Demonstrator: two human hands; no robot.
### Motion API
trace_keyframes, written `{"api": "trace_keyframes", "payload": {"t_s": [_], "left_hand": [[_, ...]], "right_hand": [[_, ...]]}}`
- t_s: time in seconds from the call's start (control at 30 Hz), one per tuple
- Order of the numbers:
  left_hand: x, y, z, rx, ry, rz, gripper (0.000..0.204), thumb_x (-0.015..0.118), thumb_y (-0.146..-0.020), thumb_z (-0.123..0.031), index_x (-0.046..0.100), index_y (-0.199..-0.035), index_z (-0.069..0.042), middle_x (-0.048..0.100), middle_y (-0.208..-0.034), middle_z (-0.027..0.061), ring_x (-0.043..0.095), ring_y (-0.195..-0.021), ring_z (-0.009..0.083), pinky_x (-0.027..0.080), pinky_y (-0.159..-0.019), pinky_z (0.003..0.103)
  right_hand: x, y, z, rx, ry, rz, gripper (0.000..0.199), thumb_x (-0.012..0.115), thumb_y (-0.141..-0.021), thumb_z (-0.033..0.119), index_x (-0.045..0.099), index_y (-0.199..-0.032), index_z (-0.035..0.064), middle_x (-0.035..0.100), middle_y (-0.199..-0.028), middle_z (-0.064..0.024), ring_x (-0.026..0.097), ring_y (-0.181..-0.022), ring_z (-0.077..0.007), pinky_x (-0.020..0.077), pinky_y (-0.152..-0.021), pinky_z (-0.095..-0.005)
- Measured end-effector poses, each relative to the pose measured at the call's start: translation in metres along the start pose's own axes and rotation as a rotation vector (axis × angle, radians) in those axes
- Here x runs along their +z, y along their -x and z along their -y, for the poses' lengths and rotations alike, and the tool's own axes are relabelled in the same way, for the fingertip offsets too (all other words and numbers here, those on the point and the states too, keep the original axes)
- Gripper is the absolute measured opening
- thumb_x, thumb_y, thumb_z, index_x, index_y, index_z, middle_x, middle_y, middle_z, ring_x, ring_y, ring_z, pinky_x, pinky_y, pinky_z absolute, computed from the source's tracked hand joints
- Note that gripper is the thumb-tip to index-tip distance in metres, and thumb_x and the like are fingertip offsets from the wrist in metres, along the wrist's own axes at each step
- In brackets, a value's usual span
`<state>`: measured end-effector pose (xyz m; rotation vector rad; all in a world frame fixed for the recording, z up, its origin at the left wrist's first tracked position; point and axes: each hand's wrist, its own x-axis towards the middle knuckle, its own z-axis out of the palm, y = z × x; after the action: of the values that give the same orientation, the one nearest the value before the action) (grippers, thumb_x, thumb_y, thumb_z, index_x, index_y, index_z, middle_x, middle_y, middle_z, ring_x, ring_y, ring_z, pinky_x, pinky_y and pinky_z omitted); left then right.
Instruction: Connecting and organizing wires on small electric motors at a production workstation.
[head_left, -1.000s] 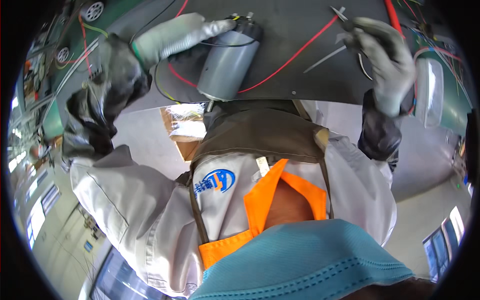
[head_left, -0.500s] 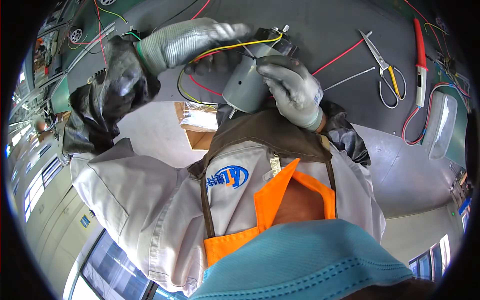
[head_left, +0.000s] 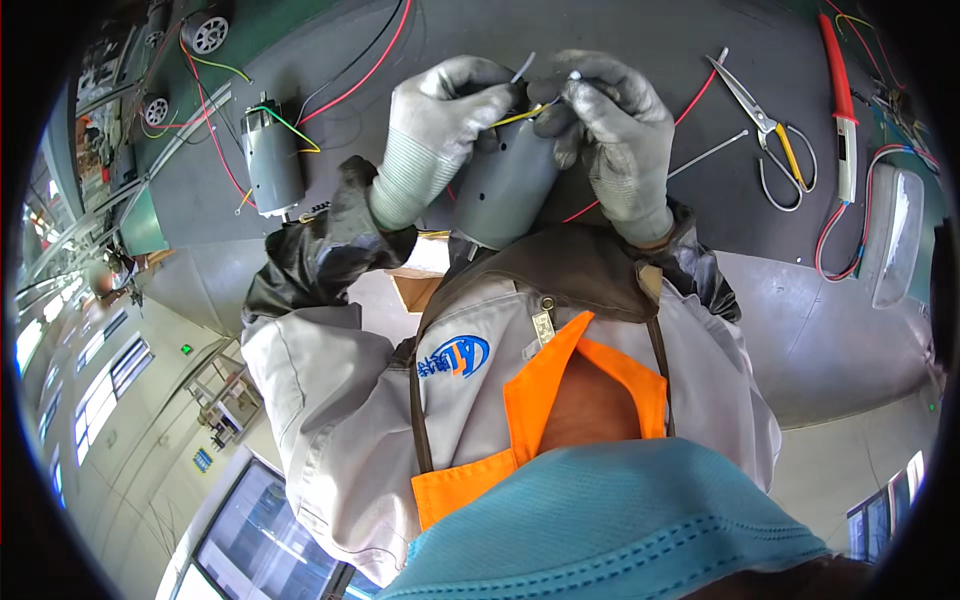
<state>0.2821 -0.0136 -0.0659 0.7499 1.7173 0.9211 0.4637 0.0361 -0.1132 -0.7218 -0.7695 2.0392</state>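
A grey cylindrical motor stands tilted at the table's near edge, its far end partly covered by my hands. My gloved left hand is pinched above that end, and a thin white cable tie sticks up from its fingertips. Facing it, my gloved right hand has its fingers curled around the yellow wire, which crosses the small gap between both hands. A small pale tip shows at the right fingertips; what it belongs to is unclear.
A second grey motor with coloured leads lies at left. Scissors, another white cable tie, a red-and-white handled tool and a clear plastic tray lie at right. Red wires cross the dark table.
My left hand has drawn back from over the motor and closed beside its end. My right hand has moved up and right to meet it. The loop of yellow wire is no longer spread leftward.
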Motion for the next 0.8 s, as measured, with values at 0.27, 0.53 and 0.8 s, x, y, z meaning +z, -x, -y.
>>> {"api": "trace_keyframes", "payload": {"t_s": [0.27, 0.53, 0.8], "left_hand": [[0.003, -0.006, 0.009, 0.244, -0.147, 0.012, 0.014, 0.071, -0.089, -0.003, 0.076, -0.101, 0.002, 0.072, -0.082, 0.0020, 0.062, -0.072, 0.0044, 0.053, -0.067, 0.022], [0.010, -0.011, 0.009, 0.320, -0.219, 0.003, 0.015, 0.072, -0.085, -0.004, 0.076, -0.099, 0.000, 0.074, -0.085, 0.0089, 0.068, -0.074, 0.0097, 0.056, -0.068, 0.027], [0.025, -0.008, 0.010, 0.776, -0.475, -0.089, 0.018, 0.071, -0.086, -0.003, 0.073, -0.103, -0.001, 0.073, -0.088, 0.0136, 0.072, -0.076, 0.0229, 0.057, -0.069, 0.032]], "right_hand": [[0.007, -0.002, 0.001, -0.039, 0.081, -0.020, 0.052, 0.059, -0.098, 0.007, 0.047, -0.148, -0.0024, 0.074, -0.098, -0.0157, 0.064, -0.067, -0.0101, 0.0502, -0.052, -0.0228], [0.001, -0.022, 0.039, 0.227, 0.334, 0.146, 0.044, 0.062, -0.096, 0.008, 0.059, -0.139, 0.0011, 0.070, -0.082, -0.0057, 0.061, -0.059, -0.0073, 0.0484, -0.048, -0.0211], [-0.002, -0.012, 0.026, -0.437, 0.987, 0.054, 0.024, 0.068, -0.093, 0.011, 0.075, -0.116, 0.0053, 0.072, -0.085, -0.0059, 0.069, -0.068, -0.0178, 0.0554, -0.060, -0.0291]]}}
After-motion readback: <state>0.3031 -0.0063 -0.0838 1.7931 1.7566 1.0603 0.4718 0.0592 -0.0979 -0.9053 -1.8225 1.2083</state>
